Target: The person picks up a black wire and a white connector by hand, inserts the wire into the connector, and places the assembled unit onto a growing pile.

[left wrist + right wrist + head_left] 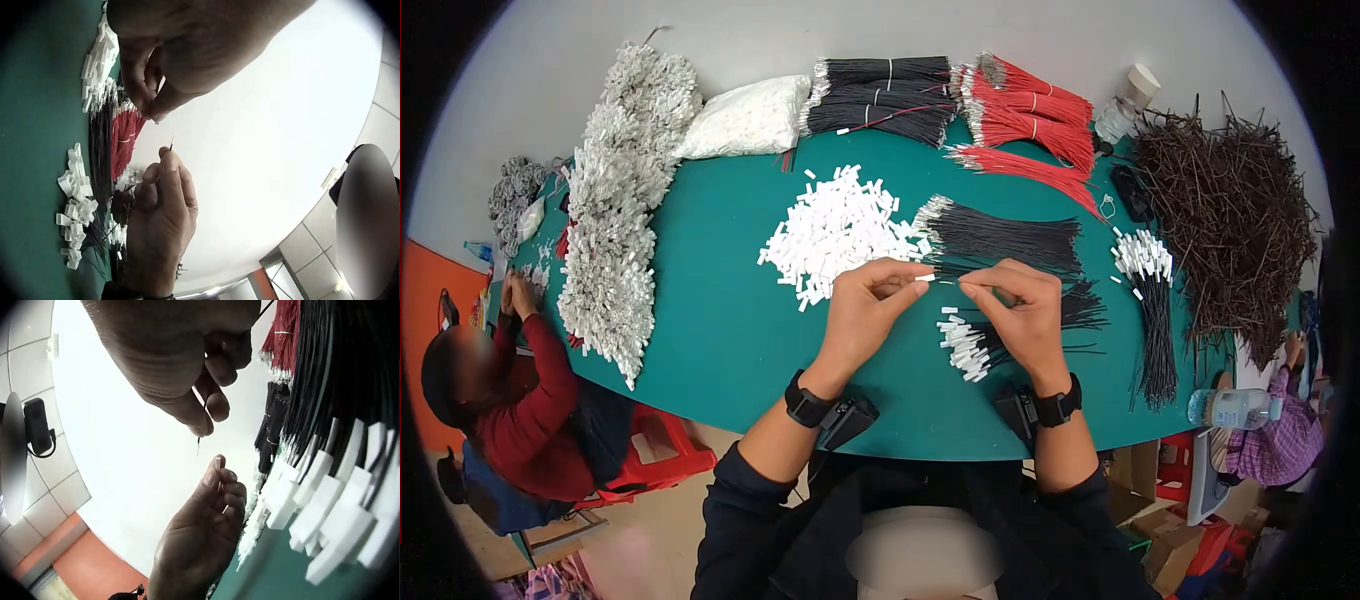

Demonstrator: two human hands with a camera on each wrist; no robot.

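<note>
White connector (pixel 926 278) and black wire (pixel 199 440), held just apart

Closest to the wearer's body, past the black wrist straps, a small batch of white-tipped wires (pixel 966 350) lies on the green table (pixel 740 300). Above it, the left hand (pixel 868 308) pinches the connector between thumb and forefinger, leaving its end exposed. Opposite, the right hand (pixel 1025 312) pinches the wire close behind its thin metal tip. Both grips look closed down to the thickness of the part — no wider — with the remaining fingers bent; the wire tip points at the connector without touching it.

Both pieces should be very light. The connector looks like hard, smooth plastic, apt to slip, and is best taken by its sides, clear of the end. The wire probably bends easily, its bare tip most of all, so the place to hold it is on the black covering just short of the metal.

Beyond the hands lie a loose heap of white connectors (pixel 840 232) and a spread of black wires (pixel 1005 240). Farthest off, along the wall — a stuffed white bag (pixel 745 117), tied black bundles (pixel 880 98) and red bundles (pixel 1032 115).
</note>
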